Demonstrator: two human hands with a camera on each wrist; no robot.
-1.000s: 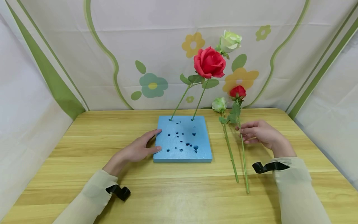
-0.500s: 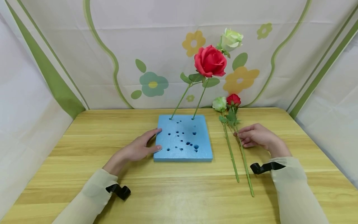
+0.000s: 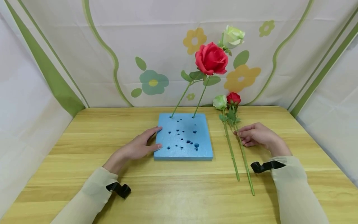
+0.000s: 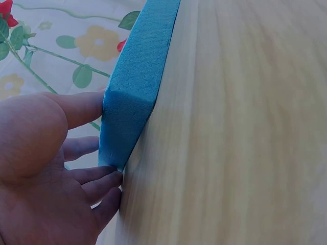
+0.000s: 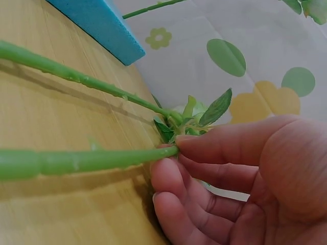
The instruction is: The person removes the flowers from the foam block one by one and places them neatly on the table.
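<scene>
A blue foam block with several holes lies on the table. Its left edge is touched by my left hand, fingers fairly straight, thumb near the front corner; the left wrist view shows the fingertips against the block's side. Two stems stand in its back holes, topped by a large red rose and a white-green rose. To the right, my right hand pinches the stem of a small red rose between thumb and fingers. Beside it lies another white-green rose.
The wooden table ends at a pale curtain printed with flowers at the back. Black camera mounts sit on both wrists. The standing flowers lean to the right above the block.
My right hand has moved slightly left and lowered the small red rose, whose head now sits next to the lying white-green one. The left hand stays at the block.
</scene>
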